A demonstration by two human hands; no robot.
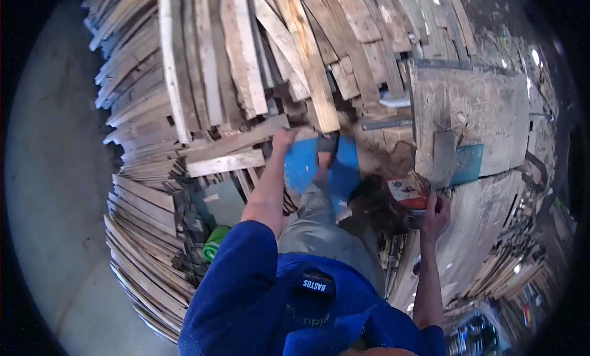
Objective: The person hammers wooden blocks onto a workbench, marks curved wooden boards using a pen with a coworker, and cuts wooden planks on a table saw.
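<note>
My left hand (284, 139) is closed in front of me, beside the end of a brown plank (239, 141). Its fingertips are hidden, so I cannot make out what it grips. A blue panel (298, 162) lies just below that hand, and my sandalled foot (326, 150) is on it. Off to the right, my right hand (436, 214) has its fingers bent at the edge of a red, white and dark object (410, 193). That object is blurred and its kind is unclear. A light wooden board (307, 55) reaches from the far pile down to my foot.
Long planks are stacked ahead and on the left (147, 214). Large worn wooden sheets (473, 110) lie on the right, with a teal piece (468, 162) on them. A green roll (215, 242) sits near my left elbow. Grey floor (55, 171) borders the left stack.
</note>
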